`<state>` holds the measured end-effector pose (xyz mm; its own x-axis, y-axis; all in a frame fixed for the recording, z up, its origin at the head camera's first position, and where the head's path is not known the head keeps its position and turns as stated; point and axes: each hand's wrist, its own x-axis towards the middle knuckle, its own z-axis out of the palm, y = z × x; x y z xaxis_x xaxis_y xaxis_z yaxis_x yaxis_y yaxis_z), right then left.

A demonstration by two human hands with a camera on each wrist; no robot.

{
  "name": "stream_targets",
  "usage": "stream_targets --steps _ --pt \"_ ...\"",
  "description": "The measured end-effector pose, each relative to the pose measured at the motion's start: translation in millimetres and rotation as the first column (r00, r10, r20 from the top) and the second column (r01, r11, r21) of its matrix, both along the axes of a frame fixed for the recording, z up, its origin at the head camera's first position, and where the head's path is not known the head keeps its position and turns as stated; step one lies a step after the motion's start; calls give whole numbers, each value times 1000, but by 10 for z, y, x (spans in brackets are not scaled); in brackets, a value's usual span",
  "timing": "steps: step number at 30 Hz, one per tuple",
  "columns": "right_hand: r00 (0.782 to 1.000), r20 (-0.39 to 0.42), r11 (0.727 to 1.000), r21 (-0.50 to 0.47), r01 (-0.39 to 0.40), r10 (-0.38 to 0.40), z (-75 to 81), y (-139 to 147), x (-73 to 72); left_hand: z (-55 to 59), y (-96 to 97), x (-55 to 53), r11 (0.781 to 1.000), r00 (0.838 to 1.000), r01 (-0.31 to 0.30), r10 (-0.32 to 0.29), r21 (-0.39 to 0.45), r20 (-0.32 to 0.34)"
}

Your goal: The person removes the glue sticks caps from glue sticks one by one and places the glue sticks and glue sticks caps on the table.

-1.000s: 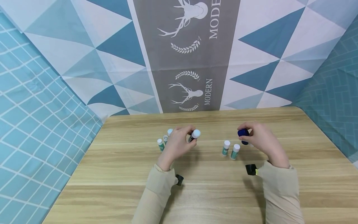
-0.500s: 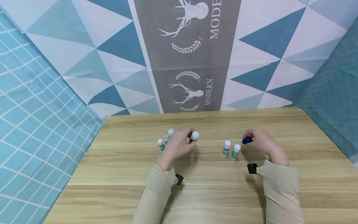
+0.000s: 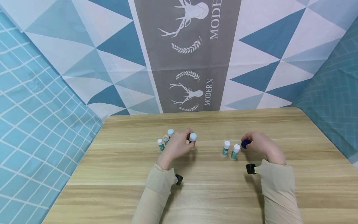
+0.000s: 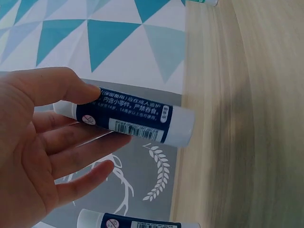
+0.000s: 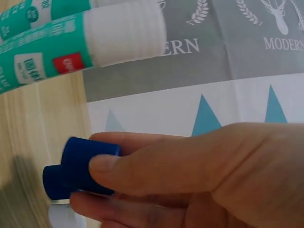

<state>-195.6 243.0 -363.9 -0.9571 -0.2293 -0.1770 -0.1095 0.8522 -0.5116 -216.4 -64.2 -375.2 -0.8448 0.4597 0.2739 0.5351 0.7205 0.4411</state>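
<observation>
My left hand (image 3: 176,145) grips a glue stick (image 4: 133,114) with a dark blue label and a white cap, thumb on its upper side and fingers beneath. It stands nearly upright in the head view. To the right, my right hand (image 3: 261,144) pinches a dark blue cylindrical piece (image 5: 88,164) between thumb and fingers. A narrower dark blue part (image 5: 56,182) shows at its left; whether the two are joined I cannot tell. Beside the right hand stand two green glue sticks with white caps, the nearer one (image 3: 235,152) and the farther one (image 3: 226,148).
Left of my left hand, several small sticks stand together, among them a green one (image 3: 160,144). A second blue-labelled glue stick (image 4: 142,220) appears at the bottom of the left wrist view. A white piece (image 5: 65,216) lies below the right fingers. Patterned cloth (image 3: 187,62) backs the wooden table (image 3: 212,193).
My right hand has come down toward me, and the blue piece shows smaller in the head view. The left hand's glue stick has shifted slightly left and down and become more upright.
</observation>
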Motion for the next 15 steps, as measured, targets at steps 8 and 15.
stream_targets --steps 8,15 --pt "1000 1 999 37 0 0 -70 5 -42 -26 -7 -19 999 999 -36 37 -27 34" --pt "999 2 999 13 40 -40 -121 -24 -48 -44 8 -27 998 998 -45 47 -35 41"
